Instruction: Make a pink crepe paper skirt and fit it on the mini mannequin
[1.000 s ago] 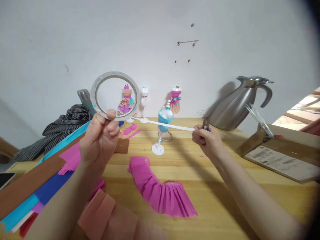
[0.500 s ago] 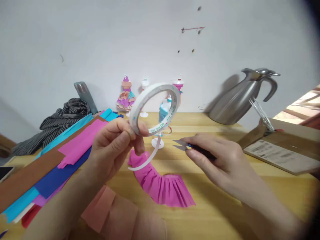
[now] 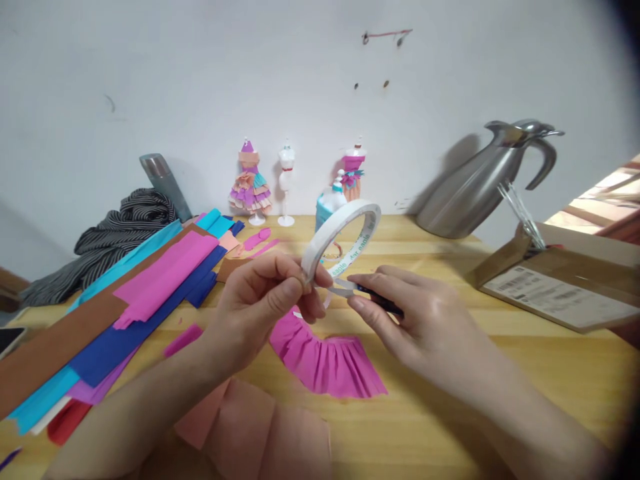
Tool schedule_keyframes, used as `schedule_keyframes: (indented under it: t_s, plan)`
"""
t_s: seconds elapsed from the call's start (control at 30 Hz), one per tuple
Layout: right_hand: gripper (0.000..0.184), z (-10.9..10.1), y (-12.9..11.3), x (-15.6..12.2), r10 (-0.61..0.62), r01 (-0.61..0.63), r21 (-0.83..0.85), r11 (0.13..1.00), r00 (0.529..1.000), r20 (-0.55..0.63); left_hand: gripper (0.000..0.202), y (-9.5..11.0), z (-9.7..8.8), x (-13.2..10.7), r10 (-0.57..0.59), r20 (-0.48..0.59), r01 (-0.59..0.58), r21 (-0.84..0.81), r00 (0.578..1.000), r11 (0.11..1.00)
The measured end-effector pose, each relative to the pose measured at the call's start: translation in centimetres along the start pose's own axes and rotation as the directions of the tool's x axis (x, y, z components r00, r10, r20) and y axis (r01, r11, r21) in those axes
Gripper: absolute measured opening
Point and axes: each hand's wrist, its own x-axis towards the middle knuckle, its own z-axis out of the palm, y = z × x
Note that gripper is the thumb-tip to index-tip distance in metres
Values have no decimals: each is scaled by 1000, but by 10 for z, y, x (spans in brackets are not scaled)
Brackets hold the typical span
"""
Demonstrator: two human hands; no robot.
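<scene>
My left hand (image 3: 267, 303) pinches a roll of white double-sided tape (image 3: 327, 230), held tilted above the table. A narrow loose strip hangs from the roll, mostly hidden behind my fingers. In my right hand (image 3: 423, 317) is a small pair of scissors (image 3: 383, 301) with dark handles. The blades point left, close to the fingertips of my left hand and just under the roll; whether they touch the strip I cannot tell. Below both hands, a pleated pink crepe paper piece (image 3: 330, 363) lies curved on the table. Folded peach paper (image 3: 255, 433) is at the near edge.
Coloured crepe strips (image 3: 107, 343) and a striped cloth (image 3: 125, 230) cover the left side. Small dress forms (image 3: 250, 183) stand by the wall, beside a bare white form (image 3: 286, 177). A steel jug (image 3: 470, 190) and a cardboard box (image 3: 560, 283) are at the right.
My left hand has moved right with the tape roll, slightly downward. My right hand has come left, so the scissor blades are now beside the left fingertips.
</scene>
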Motion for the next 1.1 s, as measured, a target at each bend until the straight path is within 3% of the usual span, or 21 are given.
schedule_keyframes:
  t_s: [0.2, 0.43, 0.67, 1.1]
  plan:
    - [23, 2, 3, -2, -16, 16, -11, 1000, 1000, -7, 11, -4, -1, 1, -13, 15, 13, -46, 1000, 999]
    - [29, -2, 3, -3, 61, -59, -28, 998, 996, 64, 12, -10, -2, 0, -22, -2, 22, -25, 1000, 999]
    - [32, -7, 10, -4, 81, -77, -59, 995, 994, 68, 23, -4, 3, 3, 3, -48, -5, -33, 999, 999]
    - [30, 1, 6, -2, 55, -54, -17, 998, 994, 94, 15, -13, -2, 1, -22, 11, 23, -25, 1000, 999]
